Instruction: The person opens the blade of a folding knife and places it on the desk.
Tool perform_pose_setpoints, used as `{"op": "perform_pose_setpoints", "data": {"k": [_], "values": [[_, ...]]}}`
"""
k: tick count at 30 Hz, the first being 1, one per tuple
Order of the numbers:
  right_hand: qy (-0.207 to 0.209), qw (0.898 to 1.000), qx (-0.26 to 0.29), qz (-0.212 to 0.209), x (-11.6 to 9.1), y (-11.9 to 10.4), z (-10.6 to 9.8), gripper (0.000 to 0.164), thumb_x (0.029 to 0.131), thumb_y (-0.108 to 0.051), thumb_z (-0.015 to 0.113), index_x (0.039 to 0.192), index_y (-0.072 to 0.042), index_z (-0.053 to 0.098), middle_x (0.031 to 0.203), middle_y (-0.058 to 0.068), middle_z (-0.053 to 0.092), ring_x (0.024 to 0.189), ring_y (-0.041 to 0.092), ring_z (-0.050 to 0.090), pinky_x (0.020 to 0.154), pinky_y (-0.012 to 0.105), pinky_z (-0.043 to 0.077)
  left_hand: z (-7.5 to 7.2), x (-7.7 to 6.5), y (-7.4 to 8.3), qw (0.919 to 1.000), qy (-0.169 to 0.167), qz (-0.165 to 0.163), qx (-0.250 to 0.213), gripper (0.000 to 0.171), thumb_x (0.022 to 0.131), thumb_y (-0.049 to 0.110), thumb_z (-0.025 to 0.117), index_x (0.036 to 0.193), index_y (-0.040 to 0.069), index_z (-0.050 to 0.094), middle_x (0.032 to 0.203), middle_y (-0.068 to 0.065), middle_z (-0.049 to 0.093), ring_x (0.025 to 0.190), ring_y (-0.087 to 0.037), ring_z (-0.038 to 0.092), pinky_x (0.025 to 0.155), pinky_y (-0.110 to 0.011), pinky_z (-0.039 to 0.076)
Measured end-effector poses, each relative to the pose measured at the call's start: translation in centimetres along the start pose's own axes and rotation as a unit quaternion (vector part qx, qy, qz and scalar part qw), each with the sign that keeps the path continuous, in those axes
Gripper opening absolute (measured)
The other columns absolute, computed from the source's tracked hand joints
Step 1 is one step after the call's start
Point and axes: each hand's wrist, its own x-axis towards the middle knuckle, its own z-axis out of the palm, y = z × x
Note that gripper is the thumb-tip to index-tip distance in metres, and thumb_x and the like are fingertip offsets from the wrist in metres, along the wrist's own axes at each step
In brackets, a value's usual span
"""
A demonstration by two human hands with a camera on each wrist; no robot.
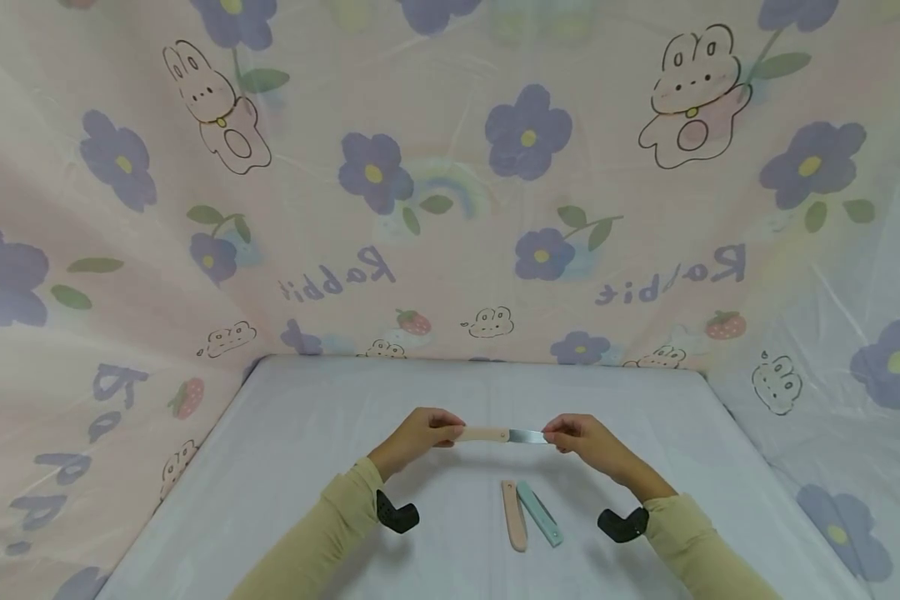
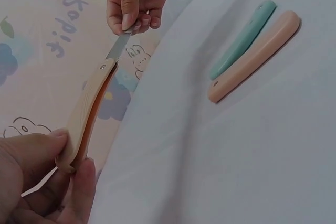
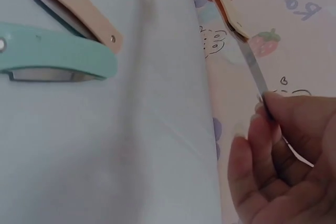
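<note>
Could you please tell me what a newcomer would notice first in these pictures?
Probably the opened knife at the centre: the left hand grips its beige handle, the right hand pinches its blade. Next, nearer in the head view, a pink folded knife lies left of a turquoise folded knife on the white table. Behind rises a sheet printed with rabbits and purple flowers.

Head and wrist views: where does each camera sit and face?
Head: worn on the head, facing forward and down at the white tabletop; sleeves, left hand and right hand show.
Left wrist: on that wrist, facing the unfolded knife; left hand near, right hand beyond.
Right wrist: on that wrist, facing the unfolded knife; right hand near, left hand at top.
Both wrist views share the pink knife and teal knife.
</note>
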Motion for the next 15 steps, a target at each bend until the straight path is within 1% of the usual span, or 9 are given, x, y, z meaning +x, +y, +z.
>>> {"op": "perform_pose_setpoints", "data": {"k": [2, 4, 6, 9, 11, 13, 15], "values": [[-0.002, 1.000, 0.000, 0.001, 0.1, -0.6, 0.0, 0.019, 0.094, -0.014, 0.056, 0.103, 0.001, 0.062, 0.089, 0.008, 0.058, 0.085, 0.034, 0.054, 0.075, 0.038, 0.050, -0.1, 0.4, -0.2, 1.0000, 0.003, -0.004, -0.005, 0.024, 0.088, 0.021, 0.065, 0.104, 0.003, 0.066, 0.099, -0.008, 0.064, 0.091, -0.019, 0.061, 0.080, -0.033, 0.053], [-0.004, 1.000, 0.000, 0.003, 0.3, -1.2, -0.1, 0.015, 0.094, -0.011, 0.055, 0.102, 0.001, 0.061, 0.088, 0.009, 0.058, 0.085, 0.036, 0.054, 0.077, 0.043, 0.050, -0.1, 0.7, -0.5, 0.9999, 0.007, -0.009, -0.006, 0.024, 0.088, 0.020, 0.065, 0.104, 0.003, 0.066, 0.099, -0.008, 0.064, 0.090, -0.018, 0.061, 0.080, -0.032, 0.053], [-0.003, 1.000, -0.001, 0.007, 0.4, -1.5, 0.0, 0.015, 0.094, -0.009, 0.055, 0.102, 0.003, 0.061, 0.087, 0.010, 0.057, 0.085, 0.037, 0.053, 0.078, 0.048, 0.049, -0.1, 1.1, -0.9, 0.9998, 0.011, -0.013, -0.002, 0.024, 0.088, 0.020, 0.066, 0.104, 0.003, 0.066, 0.099, -0.007, 0.064, 0.089, -0.018, 0.061, 0.079, -0.030, 0.053], [0.003, 1.000, -0.006, 0.014, 1.2, 0.0, -0.1, 0.021, 0.094, -0.014, 0.057, 0.104, 0.003, 0.060, 0.088, 0.013, 0.058, 0.083, 0.031, 0.053, 0.078, 0.050, 0.048, 0.1, 1.6, -1.4, 0.9997, 0.018, -0.014, 0.005, 0.023, 0.088, 0.018, 0.065, 0.103, 0.001, 0.066, 0.097, -0.008, 0.064, 0.089, -0.019, 0.061, 0.078, -0.029, 0.053], [0.009, 1.000, -0.011, 0.016, 1.9, 1.4, -0.1, 0.024, 0.093, -0.018, 0.058, 0.104, 0.003, 0.061, 0.089, 0.017, 0.058, 0.081, 0.027, 0.053, 0.076, 0.049, 0.048, 0.2, 2.0, -1.6, 0.9995, 0.023, -0.013, 0.014, 0.022, 0.088, 0.017, 0.065, 0.103, 0.001, 0.066, 0.096, -0.007, 0.065, 0.087, -0.018, 0.061, 0.077, -0.030, 0.053], [0.014, 1.000, -0.024, 0.014, 2.7, 2.6, -0.1, 0.025, 0.092, -0.021, 0.060, 0.103, 0.002, 0.062, 0.090, 0.020, 0.059, 0.078, 0.023, 0.052, 0.072, 0.044, 0.049, 0.3, 2.4, -1.6, 0.9993, 0.030, -0.009, 0.023, 0.021, 0.089, 0.016, 0.064, 0.102, 0.000, 0.066, 0.095, -0.008, 0.065, 0.086, -0.018, 0.061, 0.077, -0.032, 0.053], [0.021, 0.999, -0.043, 0.010, 3.2, 3.1, 0.0, 0.023, 0.092, -0.020, 0.060, 0.101, 0.001, 0.063, 0.089, 0.021, 0.059, 0.075, 0.021, 0.052, 0.067, 0.039, 0.049, 0.3, 2.7, -1.7, 0.9987, 0.038, -0.008, 0.033, 0.020, 0.089, 0.015, 0.064, 0.102, -0.001, 0.066, 0.094, -0.008, 0.065, 0.085, -0.018, 0.061, 0.077, -0.033, 0.053]]}}
